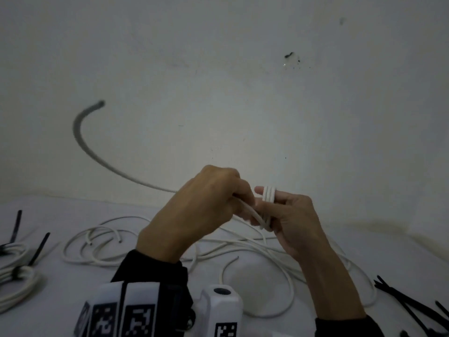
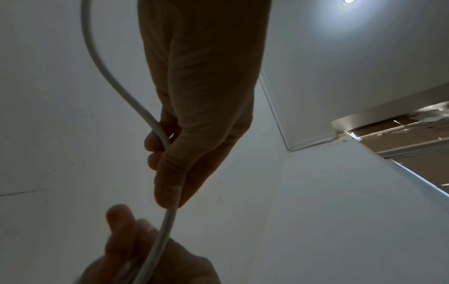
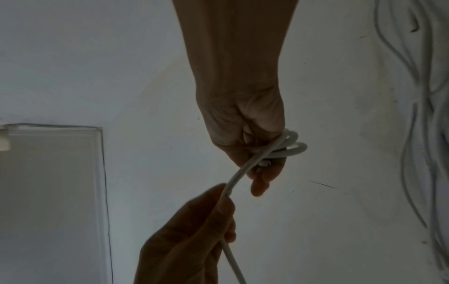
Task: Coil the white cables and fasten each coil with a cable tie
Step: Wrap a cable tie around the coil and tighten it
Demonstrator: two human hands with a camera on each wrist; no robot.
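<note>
Two hands mid-air, left hand [image 1: 206, 205] fingers pinching white cable [image 1: 269, 193], wound round right hand [image 1: 295, 222] fingers, loose cables [image 1: 102, 246] beneath

wall [image 1: 218, 69]: white, scuffed, small hole | ceiling light [image 2: 348, 1] on | surface [image 1: 73, 288]: white

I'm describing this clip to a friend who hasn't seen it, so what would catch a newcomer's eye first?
First, the two hands raised mid-frame: white cable is wound in tight turns around the right hand's fingers, while the left hand grips the strand feeding into it. Behind them the cable's free end whips up in a blurred arc against the wall. On the table, tied coils lie at far left and black ties at far right.
</note>
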